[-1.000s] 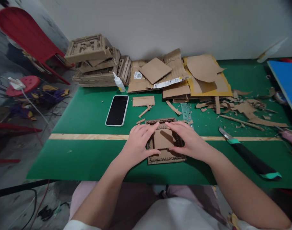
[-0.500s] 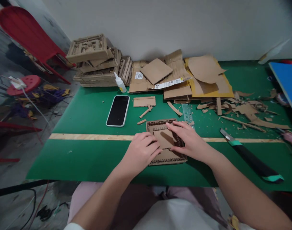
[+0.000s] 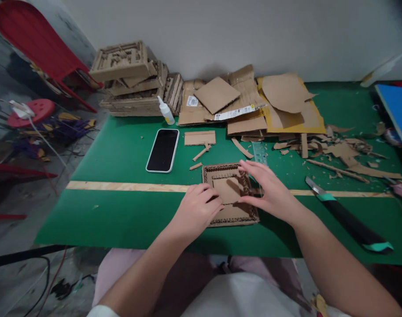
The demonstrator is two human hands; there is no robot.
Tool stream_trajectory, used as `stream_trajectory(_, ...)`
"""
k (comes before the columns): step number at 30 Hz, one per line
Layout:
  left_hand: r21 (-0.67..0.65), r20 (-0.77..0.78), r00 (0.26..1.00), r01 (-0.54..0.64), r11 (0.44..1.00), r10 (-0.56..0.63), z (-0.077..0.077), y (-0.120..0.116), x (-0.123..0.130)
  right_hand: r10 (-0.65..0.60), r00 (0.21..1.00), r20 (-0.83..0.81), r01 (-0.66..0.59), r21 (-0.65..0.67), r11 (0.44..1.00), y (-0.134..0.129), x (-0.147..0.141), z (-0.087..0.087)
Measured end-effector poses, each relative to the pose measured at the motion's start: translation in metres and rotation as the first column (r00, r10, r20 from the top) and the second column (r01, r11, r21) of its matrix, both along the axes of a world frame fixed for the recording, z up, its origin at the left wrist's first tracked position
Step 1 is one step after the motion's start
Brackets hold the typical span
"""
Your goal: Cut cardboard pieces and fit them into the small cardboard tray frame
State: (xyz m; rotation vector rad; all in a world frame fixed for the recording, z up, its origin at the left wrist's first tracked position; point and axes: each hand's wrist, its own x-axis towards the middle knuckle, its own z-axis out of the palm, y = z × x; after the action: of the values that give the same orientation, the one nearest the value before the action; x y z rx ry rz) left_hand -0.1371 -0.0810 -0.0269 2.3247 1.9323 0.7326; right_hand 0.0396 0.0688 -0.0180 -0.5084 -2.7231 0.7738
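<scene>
As left hand (image 3: 198, 208) curls, hold unclear, right hand (image 3: 269, 188) splayed, empty, over corrugated square (image 3: 234, 213)

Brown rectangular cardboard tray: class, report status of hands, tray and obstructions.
Left hand curled over left side, right hand open over right side, brown rectangular cardboard tray. Tray lying on green tabletop. Hands partly hide it.

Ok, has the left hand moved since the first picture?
Yes, the left hand has drawn back toward the camera: its fingers reached beyond the line of the pale strip; now their tips lie on its near side.
</scene>
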Motion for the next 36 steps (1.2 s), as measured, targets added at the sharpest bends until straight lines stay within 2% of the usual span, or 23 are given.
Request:
stream_trajectory(3, 0.0, 0.01, 1.0, 0.004, 1.0, -0.004, -0.0004, 0.0003, -0.0002, -0.042, 0.999, 0.001, 0.042, -0.006, 0.999, 0.0025, 0.0014, -0.0002)
stream_trajectory(8, 0.017, 0.022, 1.0, -0.014, 1.0, 0.014, 0.0022, -0.0001, -0.0022, 0.009, 0.998, 0.059, -0.009, 0.006, 1.0, 0.002, 0.0012, -0.0037)
stream_trajectory(17, 0.063, 0.017, 0.988, -0.157, 0.986, 0.156, 0.0042, 0.0004, -0.0023, 0.056, 0.99, 0.131, -0.061, 0.037, 0.997, -0.0027, -0.0001, -0.0028)
stream_trajectory(36, 0.002, 0.003, 0.984, -0.18, 0.984, 0.18, 0.0029, 0.002, 0.001, 0.064, 0.987, 0.145, -0.076, 0.081, 0.994, -0.0045, -0.0029, -0.0074)
